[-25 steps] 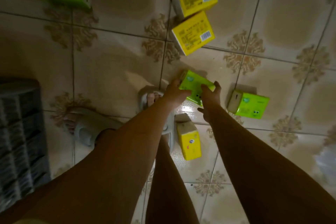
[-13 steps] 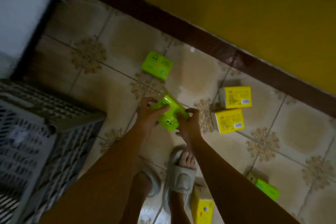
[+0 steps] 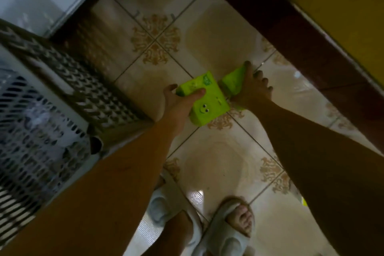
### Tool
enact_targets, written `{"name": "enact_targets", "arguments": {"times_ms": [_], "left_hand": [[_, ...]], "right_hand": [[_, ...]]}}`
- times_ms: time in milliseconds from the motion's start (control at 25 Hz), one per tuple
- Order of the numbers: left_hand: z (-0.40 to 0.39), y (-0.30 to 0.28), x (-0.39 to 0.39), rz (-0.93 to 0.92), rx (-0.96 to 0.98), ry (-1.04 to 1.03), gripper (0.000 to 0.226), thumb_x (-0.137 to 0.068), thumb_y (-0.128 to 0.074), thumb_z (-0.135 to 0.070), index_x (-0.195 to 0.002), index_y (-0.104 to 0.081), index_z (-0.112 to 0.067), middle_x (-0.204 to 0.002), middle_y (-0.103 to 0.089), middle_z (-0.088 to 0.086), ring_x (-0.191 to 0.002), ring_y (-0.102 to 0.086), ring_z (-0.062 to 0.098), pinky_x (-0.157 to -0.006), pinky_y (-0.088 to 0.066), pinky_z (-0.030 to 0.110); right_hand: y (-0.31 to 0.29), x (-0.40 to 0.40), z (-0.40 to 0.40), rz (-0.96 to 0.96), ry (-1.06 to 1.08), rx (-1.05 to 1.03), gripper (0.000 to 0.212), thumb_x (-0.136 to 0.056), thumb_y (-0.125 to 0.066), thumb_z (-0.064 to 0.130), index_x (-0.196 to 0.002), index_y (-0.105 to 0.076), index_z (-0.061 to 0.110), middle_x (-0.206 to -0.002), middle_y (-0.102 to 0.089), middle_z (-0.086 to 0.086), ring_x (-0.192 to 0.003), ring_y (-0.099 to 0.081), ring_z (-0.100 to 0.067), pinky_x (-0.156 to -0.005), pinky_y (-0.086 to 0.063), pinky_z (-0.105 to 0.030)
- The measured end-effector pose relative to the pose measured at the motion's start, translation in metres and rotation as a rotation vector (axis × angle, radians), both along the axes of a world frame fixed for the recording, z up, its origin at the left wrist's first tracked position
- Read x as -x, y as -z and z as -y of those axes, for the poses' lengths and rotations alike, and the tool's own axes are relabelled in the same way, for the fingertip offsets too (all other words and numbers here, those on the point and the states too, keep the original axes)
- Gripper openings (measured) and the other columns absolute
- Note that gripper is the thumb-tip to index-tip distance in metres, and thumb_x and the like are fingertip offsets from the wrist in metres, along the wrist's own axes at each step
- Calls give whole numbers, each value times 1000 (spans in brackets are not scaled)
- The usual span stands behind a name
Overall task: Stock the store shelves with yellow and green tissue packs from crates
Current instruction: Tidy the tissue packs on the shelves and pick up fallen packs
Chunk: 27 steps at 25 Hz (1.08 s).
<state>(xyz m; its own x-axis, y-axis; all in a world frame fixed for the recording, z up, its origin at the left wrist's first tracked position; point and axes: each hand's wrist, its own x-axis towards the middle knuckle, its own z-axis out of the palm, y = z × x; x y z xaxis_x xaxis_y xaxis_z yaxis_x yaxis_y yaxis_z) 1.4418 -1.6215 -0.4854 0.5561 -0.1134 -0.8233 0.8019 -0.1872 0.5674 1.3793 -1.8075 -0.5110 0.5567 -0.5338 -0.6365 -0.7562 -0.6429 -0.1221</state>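
Gripping smiley-faced green pack (image 3: pixel 204 101), second pack (image 3: pixel 232 82)

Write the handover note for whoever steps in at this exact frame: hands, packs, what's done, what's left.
Left hand: grips a green tissue pack with a smiley face, thumb on top, held above the tiled floor.
Right hand: curled round a second green pack, right beside the first; whether it is lifted off the floor yet is unclear.
Crates: grey lattice crate to the left; its contents are too blurred to tell.
Done: two green packs are in hand.
Left: carry both to the shelves, which are not in view. No yellow packs show in this frame.
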Motion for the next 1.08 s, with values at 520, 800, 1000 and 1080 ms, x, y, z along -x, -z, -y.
{"name": "enact_targets", "arguments": {"times_ms": [520, 800, 1000, 1080], "left_hand": [[-10, -245, -66, 24, 142, -170, 47, -73, -83, -28, -114, -61, -20, -109, -72, 10, -89, -72, 25, -75, -60, 43], [-83, -393, -171, 206, 172, -365, 54, -71, -79, -41, -118, -53, -34, -111, -71, 3, -93, -71, 26, -79, -58, 52], [-134, -410, -209, 241, 157, -415, 47, -83, -72, -38, -123, -48, -33, -114, -68, 5, -95, -69, 29, -78, -58, 54], [-152, -407, -216, 226, 166, -426, 52, -84, -73, -30, -128, -46, -25, -117, -66, 12, -94, -69, 30, -73, -58, 46]], "right_hand": [[-259, -98, -4, 606, 465, -421, 107, -63, -85, 22, -149, -23, 30, -145, -30, -17, -126, -44, -35, -91, -45, -41], [-444, -253, -81, 752, 123, -474, 101, -61, -83, 32, -144, -26, 38, -136, -33, -13, -122, -44, -33, -100, -42, -47], [-489, -343, -144, 784, 249, -595, 92, -53, -79, 47, -127, -32, 20, -132, -42, -14, -112, -53, -34, -91, -50, -49], [-497, -370, -176, 646, 315, -702, 90, -57, -82, 49, -124, -28, 21, -135, -36, -11, -111, -52, -34, -83, -55, -54]]}}
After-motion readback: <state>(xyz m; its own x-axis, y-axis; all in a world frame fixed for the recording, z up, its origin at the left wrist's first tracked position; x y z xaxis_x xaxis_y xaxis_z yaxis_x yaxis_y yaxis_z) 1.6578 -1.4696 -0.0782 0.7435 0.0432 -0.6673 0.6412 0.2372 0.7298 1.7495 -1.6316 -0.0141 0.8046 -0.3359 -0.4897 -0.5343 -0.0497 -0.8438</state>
